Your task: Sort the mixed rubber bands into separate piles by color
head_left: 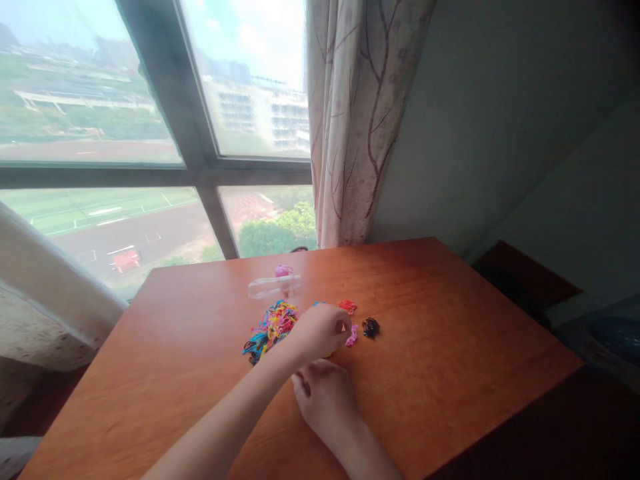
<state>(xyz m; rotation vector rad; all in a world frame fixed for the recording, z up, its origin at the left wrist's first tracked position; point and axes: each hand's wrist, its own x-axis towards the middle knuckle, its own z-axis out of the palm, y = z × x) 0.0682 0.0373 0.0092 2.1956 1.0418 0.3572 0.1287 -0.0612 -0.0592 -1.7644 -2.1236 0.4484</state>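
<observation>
A mixed heap of small colourful rubber bands (275, 323) lies on the wooden table. My left hand (325, 328) reaches across to the heap's right, its fingers curled into a pinch just by a small pink bunch of bands (352, 336); what the fingertips hold, if anything, is too small to make out. Nearer to me, my right hand (327, 393) rests low over the table with curled fingers, and its fingertips are partly hidden. A red bunch of bands (348, 307) and a black bunch (371, 327) lie beyond and right of my left hand. Bits of blue and yellow peek out around that hand.
A clear plastic bag or wrapper (274, 287) and a round pink item (283, 271) are behind the heap. The table (450, 347) reaches to a window (205, 167) and a patterned curtain (350, 127). A wall stands at the right.
</observation>
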